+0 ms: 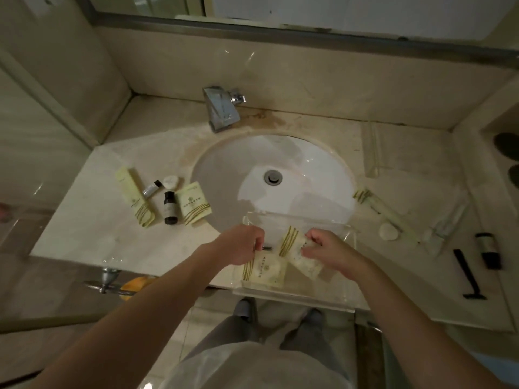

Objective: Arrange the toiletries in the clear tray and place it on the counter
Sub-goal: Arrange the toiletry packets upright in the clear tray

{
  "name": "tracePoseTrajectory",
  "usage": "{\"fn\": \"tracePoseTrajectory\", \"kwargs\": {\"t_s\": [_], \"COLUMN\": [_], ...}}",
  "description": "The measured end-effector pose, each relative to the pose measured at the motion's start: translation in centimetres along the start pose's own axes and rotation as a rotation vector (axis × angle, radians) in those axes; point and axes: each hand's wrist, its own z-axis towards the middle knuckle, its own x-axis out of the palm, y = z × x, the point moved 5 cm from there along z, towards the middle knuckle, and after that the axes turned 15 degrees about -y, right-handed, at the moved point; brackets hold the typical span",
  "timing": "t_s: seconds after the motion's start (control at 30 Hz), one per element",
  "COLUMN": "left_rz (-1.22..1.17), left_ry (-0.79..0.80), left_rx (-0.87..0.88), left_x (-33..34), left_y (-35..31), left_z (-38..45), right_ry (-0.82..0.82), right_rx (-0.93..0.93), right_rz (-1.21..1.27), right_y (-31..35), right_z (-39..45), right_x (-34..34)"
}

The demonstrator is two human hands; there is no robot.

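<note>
Overhead, each hand [243, 242] [327, 248] pinches a packet [266, 269] [303, 256] over the beige counter [92, 228].

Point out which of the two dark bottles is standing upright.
The dark bottle left of the sink, between the cream packets, stands upright. The other, by the razor, lies on its side.

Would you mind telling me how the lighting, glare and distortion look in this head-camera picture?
Head view: dim, yellowish light; a bright glare patch on the white oval sink basin; wide-angle bending curves the beige marble counter edges; the clear acrylic tray shows mainly by its rim highlights; both hands look slightly soft.
</note>
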Motion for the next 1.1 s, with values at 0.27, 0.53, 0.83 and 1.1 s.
{"fn": "tracePoseTrajectory", "kwargs": {"t_s": [0.27,0.53,0.83,1.1], "left_rz": [0.282,0.405,-0.079,-0.349], "left_ry": [0.042,-0.037,-0.376,-0.659], "left_rx": [0.184,0.319,0.055,-0.473], "left_x": [0.7,1.4,-2.6,-7.1], "left_y": [-2.2,-3.0,0.1,10.1], "left_z": [-0.2,-0.6,-1.0,-3.4], "right_ry": [0.178,-0.023,-0.108,-0.159], "right_rx": [-0.026,-0.182,-0.19,-0.27], "right_rz": [-0.509,-0.981,-0.723,-0.305], "right_y": [-1.5,0.3,5.7,13.6], "right_z": [-0.6,-1.2,0.0,3.4], "right_x": [1.1,1.5,2.0,9.1]}}
